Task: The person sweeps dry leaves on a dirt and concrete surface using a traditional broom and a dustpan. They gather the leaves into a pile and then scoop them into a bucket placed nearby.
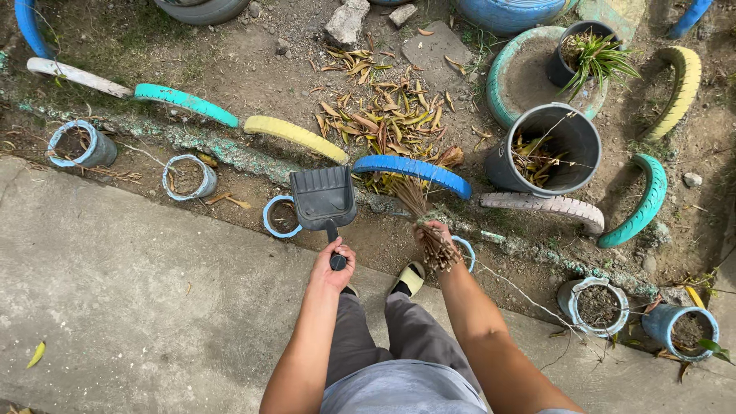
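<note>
the left hand (333, 265) is wrapped tight round the short handle of a dark plastic dustpan (323, 197), fingers closed on the grip, the pan's mouth lying just short of the blue tyre arc (414, 172) half-buried in the soil. on the near side of that same blue arc, the right hand (434, 234) clamps a bundle of thin dry twigs, a stick broom (422, 218), fingers curled fully round the bound part with the loose tips reaching up to the arc. beyond the arc sits a heap of dry leaves (387, 115), brown and yellow, spread over bare dirt; to the right of the arc stands a grey bucket (546, 148) with some leaves already inside. the dustpan looks light and stiff, easy to steer from the handle alone. the broom looks light too, but springy and brittle at the tips, so the firm bound end is the place to grip. the leaves look crisp, nearly weightless, likely to scatter and crumble if pushed hard.
</note>
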